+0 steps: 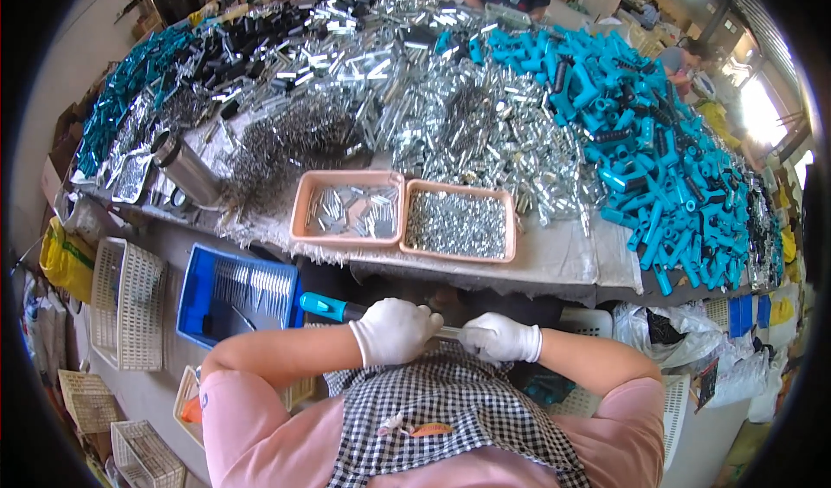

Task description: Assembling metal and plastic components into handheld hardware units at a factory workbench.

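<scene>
In front of my apron, my left hand, in a white glove, is closed round a tool with a teal-and-black handle. The handle's end sticks out to the left. A metal shaft shows between my hands, and my right hand, also gloved, is wrapped round its other end. My fingers hide the tip of the shaft. Just beyond, at the table's near edge, stand two pink trays: the left tray has thin metal pieces scattered in it, and the right tray is filled with small shiny metal parts.
Heaped on the table are loose metal parts, dark springs and teal handles. A steel tumbler leans at left. Below stand a blue crate with a row of metal-shafted pieces and a white basket. Other people sit across the table.
</scene>
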### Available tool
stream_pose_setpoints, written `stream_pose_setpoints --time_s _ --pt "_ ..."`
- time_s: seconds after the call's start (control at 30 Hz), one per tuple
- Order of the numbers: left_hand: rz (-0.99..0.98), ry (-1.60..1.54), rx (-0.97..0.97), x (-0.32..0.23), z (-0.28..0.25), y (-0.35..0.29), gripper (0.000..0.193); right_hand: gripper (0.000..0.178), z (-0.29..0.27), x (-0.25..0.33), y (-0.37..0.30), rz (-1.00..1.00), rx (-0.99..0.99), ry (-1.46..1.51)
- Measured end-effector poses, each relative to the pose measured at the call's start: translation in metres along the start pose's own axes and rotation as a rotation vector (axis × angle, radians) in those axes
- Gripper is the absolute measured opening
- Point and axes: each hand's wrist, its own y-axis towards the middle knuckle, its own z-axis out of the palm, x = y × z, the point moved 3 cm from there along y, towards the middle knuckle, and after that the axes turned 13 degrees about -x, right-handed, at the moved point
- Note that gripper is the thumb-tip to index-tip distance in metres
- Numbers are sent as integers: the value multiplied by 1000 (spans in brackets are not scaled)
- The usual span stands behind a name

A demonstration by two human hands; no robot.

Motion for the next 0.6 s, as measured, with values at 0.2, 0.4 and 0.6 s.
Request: stream_pose_setpoints --time_s 0.2,0.4,0.6 --pt "33 177 -326 11 -22 -9 22 54 -5 23 15 797 -19 610" --pt "-531 -874 -1401 45 -43 -28 14 77 -31 60 31 -231 -227 -394" --pt "-1210 -2381 -1095 68 73 -17 32 72 -30 35 8 -83 -222 -478"
